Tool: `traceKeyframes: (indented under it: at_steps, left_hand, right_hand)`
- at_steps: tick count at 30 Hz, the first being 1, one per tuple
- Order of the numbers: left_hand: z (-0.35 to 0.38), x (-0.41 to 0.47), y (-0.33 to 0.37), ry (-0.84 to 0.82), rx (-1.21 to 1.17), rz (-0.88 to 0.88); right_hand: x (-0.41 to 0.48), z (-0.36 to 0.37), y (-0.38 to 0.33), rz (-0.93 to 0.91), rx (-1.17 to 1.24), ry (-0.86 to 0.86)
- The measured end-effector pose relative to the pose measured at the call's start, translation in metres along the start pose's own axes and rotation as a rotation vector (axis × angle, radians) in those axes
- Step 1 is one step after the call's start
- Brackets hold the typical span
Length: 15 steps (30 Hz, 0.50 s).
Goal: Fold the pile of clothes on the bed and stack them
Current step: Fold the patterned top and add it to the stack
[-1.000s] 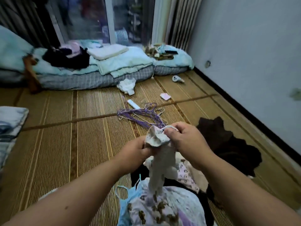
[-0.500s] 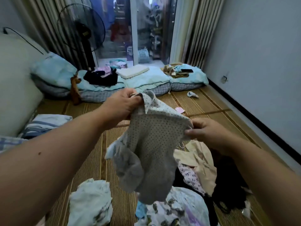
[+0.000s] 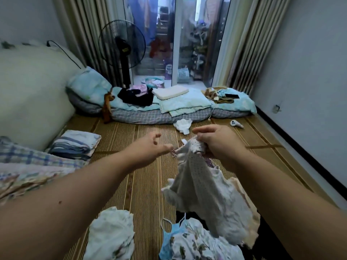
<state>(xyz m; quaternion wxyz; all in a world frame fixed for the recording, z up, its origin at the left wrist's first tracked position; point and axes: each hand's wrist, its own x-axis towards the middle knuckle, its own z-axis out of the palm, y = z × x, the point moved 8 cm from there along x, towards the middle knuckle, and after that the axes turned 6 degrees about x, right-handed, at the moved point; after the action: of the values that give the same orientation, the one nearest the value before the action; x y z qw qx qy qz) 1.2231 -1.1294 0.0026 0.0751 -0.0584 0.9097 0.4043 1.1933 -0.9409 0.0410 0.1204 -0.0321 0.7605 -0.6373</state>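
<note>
**Entry 1, left.** Folded stack (image 3: 75, 145): striped and plain cloths, laid flat on the woven mat (image 3: 142, 194) beside a large pale cushion. It is judged to be where finished pieces are set.

**Entry 2, near left.** Crumpled white garment (image 3: 110, 235): unfolded, lying apart from the stack.

**Entry 3, centre.** Left hand (image 3: 150, 149): the fingers are relaxed and slightly curled, and nothing is gripped. Their tips lie just beside the top edge of the dotted garment, but contact cannot be confirmed.

**Entry 4, centre right.** Dotted garment (image 3: 202, 190): small and grey-white. It is held in the air and hangs bunched and twisted above the unsorted pile (image 3: 197, 243) of floral cloth at the near edge.

**Entry 5, right.** Right hand (image 3: 219, 143): the fingers are clenched round the gathered top of the dotted garment, and its whole weight is carried there.

**Entry 6, further right.** Beige garment (image 3: 244, 194): partly hidden behind the hanging cloth.

**Handling note (a judgement).**
- The free upper corner is best taken by the left hand, well apart from the right-hand grip, so that the top edge is drawn straight.
- A light shake is advised to let the twist drop out.
- The piece should then be laid on bare mat, not on the pile, where wrinkles would be pressed in.
- Edges are to be matched before each fold.
- The result should be squared to the stack when it is placed.
</note>
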Motion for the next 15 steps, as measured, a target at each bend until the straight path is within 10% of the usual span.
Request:
traceKeyframes:
  at_steps: [6, 15]
  left_hand:
    - [0.057, -0.025, 0.028, -0.278, -0.112, 0.149]
    - [0.063, -0.01, 0.034, 0.063, 0.042, 0.173]
  right_hand:
    - [-0.002, -0.007, -0.016, -0.075, -0.182, 0.036]
    - [-0.022, -0.035, -0.054, -0.289, -0.653, 0.157]
